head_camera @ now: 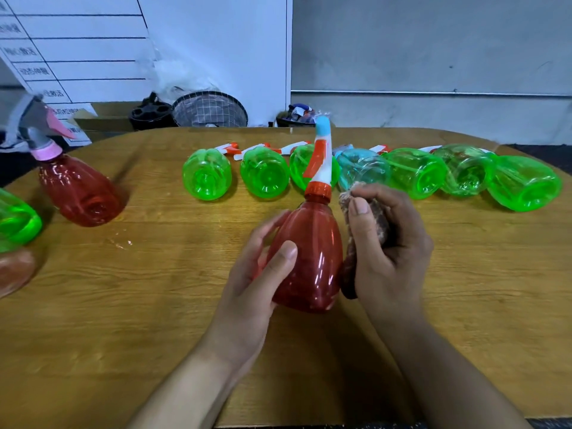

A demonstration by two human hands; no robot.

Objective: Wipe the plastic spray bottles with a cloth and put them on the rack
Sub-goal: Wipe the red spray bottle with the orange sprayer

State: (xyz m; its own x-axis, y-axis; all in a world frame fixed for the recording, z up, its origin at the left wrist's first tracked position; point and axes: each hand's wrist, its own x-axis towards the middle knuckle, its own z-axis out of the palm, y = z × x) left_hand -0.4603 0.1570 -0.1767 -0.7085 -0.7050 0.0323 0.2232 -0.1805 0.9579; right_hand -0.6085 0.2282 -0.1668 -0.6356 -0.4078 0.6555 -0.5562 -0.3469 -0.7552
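Red plastic at the centre of the frame: a spray bottle (309, 258) held above the wooden table (123, 305), nozzle pointing away. The left hand (263, 274) grips its body, fingers and thumb curled round it. The right hand (387, 243) pinches a brown cloth (365, 221) against the bottle's right side. Behind lies a row of green bottles (266, 176), a second red bottle (77, 190) at left.

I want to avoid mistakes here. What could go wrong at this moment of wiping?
1. The left hand holds the red spray bottle only loosely, so the cloth pressed by the right hand might push it out.
2. Its nozzle tips toward the lying green bottles, which may roll if bumped.
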